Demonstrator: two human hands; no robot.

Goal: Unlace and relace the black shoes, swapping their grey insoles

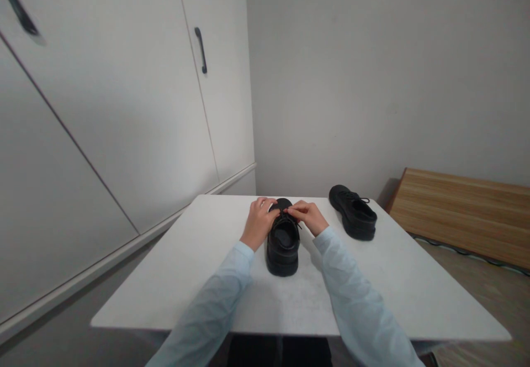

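Observation:
A black lace-up shoe [282, 260] stands on the white table in front of me, its heel towards me and its toe pointing away. My left hand [260, 222] lies against the shoe's left side, thumb and fingers bent over the laced part. From the right, my right hand [308, 216] pinches a black shoelace at the front of the opening. A short lace end sticks out just below that hand. The exact hold of the left fingertips is too small to tell. At the table's far right rests a second black shoe [359, 228], with its lace tied.
The white table [186, 284] reaches to the wall [372, 80] at the back. White cabinet doors [124, 107] with dark handles rise on the left. A wood-grain panel [464, 212] leans low at the right, beyond the table's edge.

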